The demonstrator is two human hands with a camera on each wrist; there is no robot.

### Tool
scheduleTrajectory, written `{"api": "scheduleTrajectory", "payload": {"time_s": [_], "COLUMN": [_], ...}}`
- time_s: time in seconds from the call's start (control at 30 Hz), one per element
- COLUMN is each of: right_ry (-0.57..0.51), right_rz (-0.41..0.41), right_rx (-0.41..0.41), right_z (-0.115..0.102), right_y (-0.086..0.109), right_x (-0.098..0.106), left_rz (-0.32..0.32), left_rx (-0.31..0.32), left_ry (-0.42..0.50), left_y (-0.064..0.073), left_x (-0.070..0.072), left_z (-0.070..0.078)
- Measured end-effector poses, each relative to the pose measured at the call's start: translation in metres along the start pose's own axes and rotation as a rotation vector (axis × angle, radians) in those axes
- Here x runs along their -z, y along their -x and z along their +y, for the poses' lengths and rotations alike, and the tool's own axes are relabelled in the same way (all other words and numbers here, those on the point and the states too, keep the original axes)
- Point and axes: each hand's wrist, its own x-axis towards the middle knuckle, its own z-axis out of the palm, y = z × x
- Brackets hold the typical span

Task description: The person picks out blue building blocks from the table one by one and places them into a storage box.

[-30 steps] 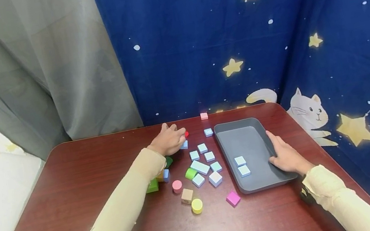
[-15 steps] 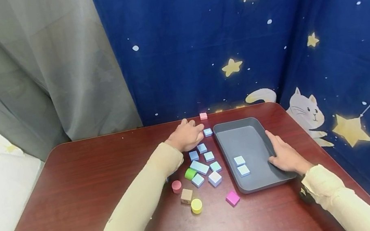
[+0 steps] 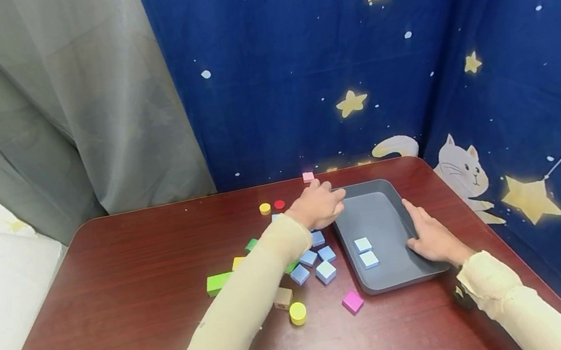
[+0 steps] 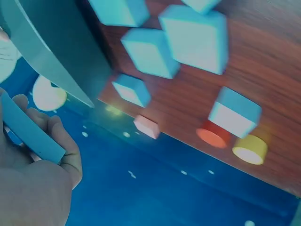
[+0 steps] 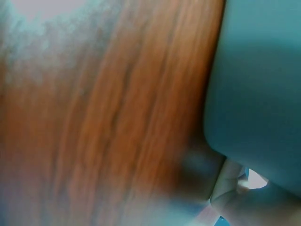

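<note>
My left hand (image 3: 316, 205) is at the left rim of the grey tray (image 3: 372, 215), near its far corner. In the left wrist view its curled fingers and thumb hold a flat blue block (image 4: 34, 129); in the head view this block is hidden by the hand. My right hand (image 3: 435, 240) grips the tray's right rim, thumb on the inner side and fingers along the outside. Two pale blue square blocks, a farther one (image 3: 363, 245) and a nearer one (image 3: 369, 259), lie flat in the tray's near left part.
Left of the tray lie several blue blocks (image 3: 326, 272), partly behind my left sleeve. Around them are a green block (image 3: 219, 283), a wooden cube (image 3: 283, 298), a yellow cylinder (image 3: 298, 314) and a magenta block (image 3: 353, 302). A pink block (image 3: 308, 177) sits at the far edge.
My left hand has moved right across the table, from beside the red cylinder to the tray's left rim. My right hand and the tray stay in place.
</note>
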Motion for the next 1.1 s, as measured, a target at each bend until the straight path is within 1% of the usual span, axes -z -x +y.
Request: {"api": "scheduleTrajectory", "payload": {"time_s": [0.17,0.2,0.33,0.5,0.63,0.73,0.83,0.93,0.97,1.07,1.1], "right_ry": [-0.014,-0.004,-0.009,0.017,0.015,-0.014,0.011,0.013,0.013,0.002,0.004], "right_rz": [-0.011,0.003,0.015,0.041,0.041,0.023,0.047,0.028,0.025,-0.020,-0.022], "right_rx": [-0.010,-0.002,0.011,0.033,0.041,0.034,0.036,0.020,0.009,-0.030,-0.037], "right_z": [0.001,0.006,0.015,0.034,0.035,0.027,0.033,0.021,0.022,0.004,0.003], "right_y": [-0.001,-0.002,-0.004,-0.007,-0.008,-0.007,-0.008,-0.007,-0.008,-0.005,-0.005], "right_x": [-0.001,-0.004,-0.009,-0.019,-0.019,-0.015,-0.021,-0.016,-0.017,-0.006,-0.005], "left_rz": [-0.019,-0.021,-0.038,-0.075,-0.100,-0.117,-0.138,-0.158,-0.158,-0.156,-0.151], "left_rx": [-0.011,-0.018,-0.032,-0.004,0.018,0.029,0.042,0.052,0.050,0.053,0.055], "left_ry": [-0.008,-0.015,-0.031,-0.036,-0.041,-0.035,-0.031,-0.045,-0.054,-0.064,-0.065], "left_y": [-0.013,-0.015,-0.022,-0.025,-0.026,-0.026,-0.026,-0.026,-0.025,-0.022,-0.022], "left_x": [-0.005,-0.006,-0.013,-0.023,-0.031,-0.035,-0.038,-0.040,-0.039,-0.037,-0.037], "left_z": [0.022,0.027,0.042,0.055,0.060,0.061,0.061,0.060,0.059,0.058,0.057]}}
